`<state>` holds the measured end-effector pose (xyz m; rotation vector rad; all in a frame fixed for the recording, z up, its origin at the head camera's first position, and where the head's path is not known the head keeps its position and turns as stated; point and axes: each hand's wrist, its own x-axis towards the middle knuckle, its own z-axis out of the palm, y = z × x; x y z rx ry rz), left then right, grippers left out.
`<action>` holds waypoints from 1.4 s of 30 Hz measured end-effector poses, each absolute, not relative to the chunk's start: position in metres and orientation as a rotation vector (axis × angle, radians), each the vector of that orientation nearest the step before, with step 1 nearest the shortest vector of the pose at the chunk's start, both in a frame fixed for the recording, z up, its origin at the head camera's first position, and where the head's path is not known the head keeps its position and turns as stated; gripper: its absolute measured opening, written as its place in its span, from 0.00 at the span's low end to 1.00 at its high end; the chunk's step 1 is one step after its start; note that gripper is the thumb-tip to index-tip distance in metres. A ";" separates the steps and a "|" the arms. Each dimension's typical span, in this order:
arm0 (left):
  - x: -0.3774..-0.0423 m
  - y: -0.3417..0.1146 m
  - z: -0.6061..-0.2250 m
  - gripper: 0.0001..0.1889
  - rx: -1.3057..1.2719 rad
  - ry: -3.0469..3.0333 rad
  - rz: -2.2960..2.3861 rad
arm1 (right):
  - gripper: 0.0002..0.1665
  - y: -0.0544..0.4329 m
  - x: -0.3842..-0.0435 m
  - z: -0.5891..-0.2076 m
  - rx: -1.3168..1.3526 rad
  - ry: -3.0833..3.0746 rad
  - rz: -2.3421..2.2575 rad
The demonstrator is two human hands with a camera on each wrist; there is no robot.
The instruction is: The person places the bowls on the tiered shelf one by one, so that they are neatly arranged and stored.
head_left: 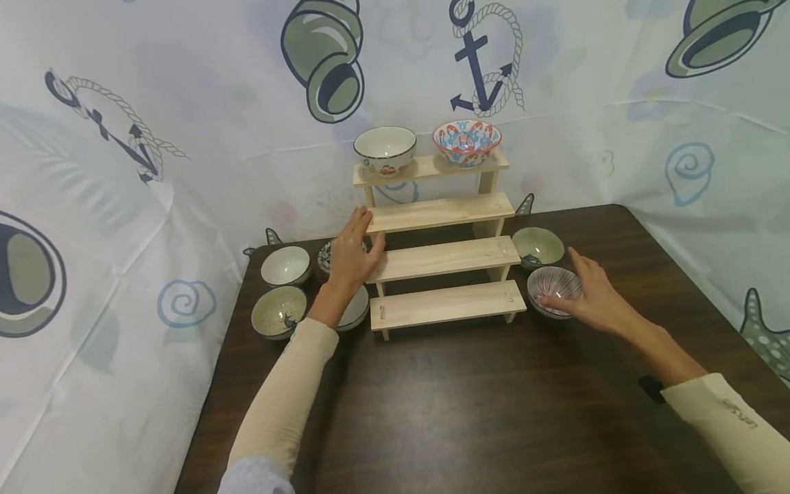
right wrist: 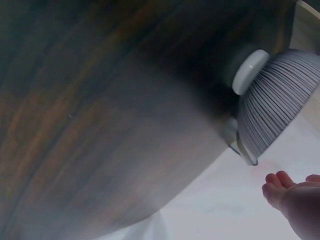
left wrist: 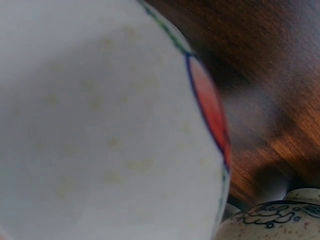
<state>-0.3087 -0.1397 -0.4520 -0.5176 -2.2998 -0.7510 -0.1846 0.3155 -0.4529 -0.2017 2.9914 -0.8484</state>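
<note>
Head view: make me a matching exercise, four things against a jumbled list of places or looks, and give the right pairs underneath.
Things
1. Red-and-blue bowl
2. Striped bowl
3. Left hand
4. Wooden stand

Places or looks
A. At the left side of the steps
B. Pale, with four levels
C. On the dark table, next to the right hand
D. On the top step, at its right end

Right pairs: 1-D, 2-C, 3-A, 4-B

Small dark lettering (head_left: 739, 414) on the right sleeve (head_left: 719, 439) seems to begin "Lets" (the rest is too blurred to read)
</note>
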 end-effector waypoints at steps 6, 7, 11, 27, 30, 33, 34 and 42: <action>-0.308 -0.139 -0.452 0.30 -0.522 -2.297 -0.758 | 0.75 0.318 -0.182 -0.464 -0.223 2.997 -0.863; -0.308 -0.139 -0.452 0.30 -0.519 -2.299 -0.757 | 0.76 0.318 -0.182 -0.465 -0.229 2.994 -0.875; -0.309 -0.139 -0.453 0.29 -0.515 -2.295 -0.751 | 0.77 0.320 -0.181 -0.471 -0.274 2.983 -0.896; -0.309 -0.142 -0.453 0.29 -0.526 -2.305 -0.768 | 0.79 0.316 -0.188 -0.487 -0.293 3.009 -0.735; -0.310 -0.142 -0.453 0.30 -0.526 -2.312 -0.760 | 0.78 0.315 -0.189 -0.489 -0.267 3.017 -0.738; -0.310 -0.142 -0.452 0.30 -0.528 -2.307 -0.754 | 0.76 0.316 -0.189 -0.492 -0.243 3.025 -0.758; -0.310 -0.142 -0.452 0.30 -0.530 -2.303 -0.756 | 0.75 0.315 -0.189 -0.493 -0.236 3.025 -0.770; -0.308 -0.142 -0.451 0.30 -0.532 -2.305 -0.762 | 0.73 0.317 -0.185 -0.499 -0.231 3.042 -0.879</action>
